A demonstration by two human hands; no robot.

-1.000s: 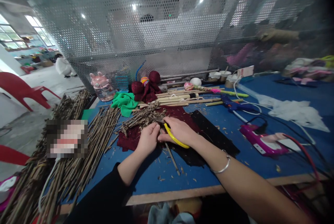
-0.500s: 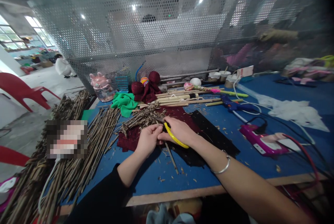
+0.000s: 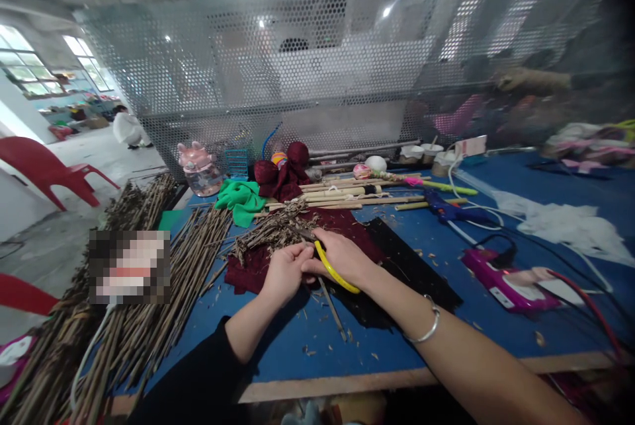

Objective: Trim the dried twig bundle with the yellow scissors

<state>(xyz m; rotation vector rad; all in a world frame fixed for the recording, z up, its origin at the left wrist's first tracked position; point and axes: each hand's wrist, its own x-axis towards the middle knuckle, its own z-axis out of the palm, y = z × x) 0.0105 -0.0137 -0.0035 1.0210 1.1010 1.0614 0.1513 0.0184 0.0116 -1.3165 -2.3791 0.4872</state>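
Observation:
Over the middle of the blue table, my right hand (image 3: 347, 256) is closed on scissors (image 3: 333, 270) with a yellow handle; their dark blades point up and left. Just beside it, touching or nearly touching, my left hand (image 3: 285, 273) pinches the thin dry plant stalk (image 3: 333, 312), whose lower end sticks out below the hands toward me. The pinched part is hidden by fingers. Behind both hands a heap of dry twiggy stems (image 3: 272, 230) lies on dark red cloth (image 3: 243, 274). Black cloth (image 3: 411, 273) spreads to the right.
Bundles of long dry stalks (image 3: 163, 293) line the left side, with a blurred-out device on a white cable over them. Sticks (image 3: 342, 197), green cloth (image 3: 241, 200) and a pink-lidded jar (image 3: 198, 170) stand behind. A blue glue gun (image 3: 446, 207) and purple power strip (image 3: 506, 283) lie right.
The whole view has shifted slightly, so the scene sits a little lower and further right. My hands keep nearly the same pose, with the scissors and stalk still between them.

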